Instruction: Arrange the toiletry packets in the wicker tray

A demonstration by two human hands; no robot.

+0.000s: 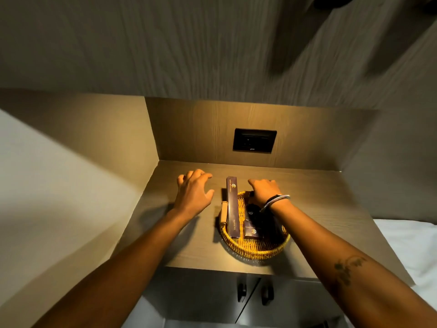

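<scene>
A round woven wicker tray (255, 247) with a wooden side handle (223, 213) sits on the brown wood-grain worktop (319, 209), near its front edge. A long, narrow dark-purple packet (233, 207) lies along the tray's left side, its far end jutting over the rim toward the back wall. A small dark square packet (253, 230) rests flat in the tray just beside it, and another dark packet (250, 213) lies behind that, partly hidden by the right wrist.

The left hand (192, 192) hovers over the bare worktop left of the tray, fingers spread and curled downward, its grip open and holding nothing. The right hand (263, 190) reaches over the tray's far rim, fingers bent down; its grip seems to close around something dark at the rim, but whether it truly holds it I cannot tell. Silver bangles (275, 202) circle the right wrist, and the forearm crosses over the tray's right half, shading it.

A black wall socket plate (255, 140) is set in the back panel. Two cabinet doors with dark handles (241, 292) lie below the worktop, and white bedding (411, 245) sits at the right.
</scene>
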